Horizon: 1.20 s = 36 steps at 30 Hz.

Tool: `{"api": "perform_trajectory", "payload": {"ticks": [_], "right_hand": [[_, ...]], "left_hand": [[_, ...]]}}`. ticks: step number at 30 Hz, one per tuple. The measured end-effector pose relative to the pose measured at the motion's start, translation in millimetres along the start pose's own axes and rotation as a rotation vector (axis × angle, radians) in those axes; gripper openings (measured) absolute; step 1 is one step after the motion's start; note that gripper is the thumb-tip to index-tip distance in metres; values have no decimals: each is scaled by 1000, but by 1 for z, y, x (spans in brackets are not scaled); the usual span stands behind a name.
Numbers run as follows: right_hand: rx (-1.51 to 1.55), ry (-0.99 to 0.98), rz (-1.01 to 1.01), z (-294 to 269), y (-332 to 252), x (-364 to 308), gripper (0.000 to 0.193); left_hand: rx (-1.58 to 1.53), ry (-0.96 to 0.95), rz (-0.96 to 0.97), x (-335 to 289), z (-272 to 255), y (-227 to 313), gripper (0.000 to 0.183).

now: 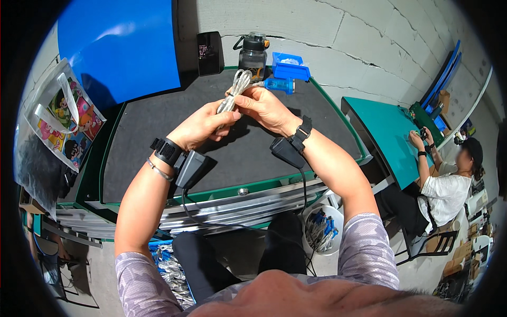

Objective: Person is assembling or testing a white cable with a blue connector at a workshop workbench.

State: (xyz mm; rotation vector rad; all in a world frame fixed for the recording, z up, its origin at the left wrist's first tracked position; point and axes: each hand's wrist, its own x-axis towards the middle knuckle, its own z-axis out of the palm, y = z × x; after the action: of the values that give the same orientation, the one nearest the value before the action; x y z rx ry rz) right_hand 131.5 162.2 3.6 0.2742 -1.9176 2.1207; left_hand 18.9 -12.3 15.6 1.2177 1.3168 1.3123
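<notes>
- Head view: a coiled cable (241, 81), clear-grey and looped into a bundle, is held up over the far half of a dark tabletop (153, 127) with green edges.
- The left hand (208, 122) is closed around the lower end of the bundle, its thumb lying across the loops.
- The right hand (266, 109) pinches the bundle at its middle between thumb and fingers, beside a dark tie (231, 95).
- From the coil, a blue connector (280, 85) extends just beyond the right hand, toward the tabletop's far right corner; whether it touches the surface, I cannot tell.
- Along the far edge, from left to right, stand a black device with a lit screen (209, 53), a dark see-through bottle (252, 57) and a small blue bin (294, 72).
- Beyond the left edge hangs a colourful printed bag (68, 113).
- Below the near edge, a white bucket (336, 215) and a blue box (160, 243) hold many similar cables.
- Past the right edge, another person (446, 193) sits at a teal table (377, 127).
</notes>
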Motion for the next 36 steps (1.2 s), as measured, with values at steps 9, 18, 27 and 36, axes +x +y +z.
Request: {"api": "perform_trajectory", "payload": {"ticks": [9,18,27,36], "right_hand": [[-199,-4,-65,6,-9,-2,29],[-195,75,13,-4,-3,1,34],[136,3,19,-10,-6,3,53],[56,31,-15,-9,0,4,47]], "left_hand": [[-78,-65,-59,2,-1,-2,17],[87,120,21,7,1,-6,27],[-77,68,-77,1,5,2,31],[80,6,-68,3,-2,-1,31]]}}
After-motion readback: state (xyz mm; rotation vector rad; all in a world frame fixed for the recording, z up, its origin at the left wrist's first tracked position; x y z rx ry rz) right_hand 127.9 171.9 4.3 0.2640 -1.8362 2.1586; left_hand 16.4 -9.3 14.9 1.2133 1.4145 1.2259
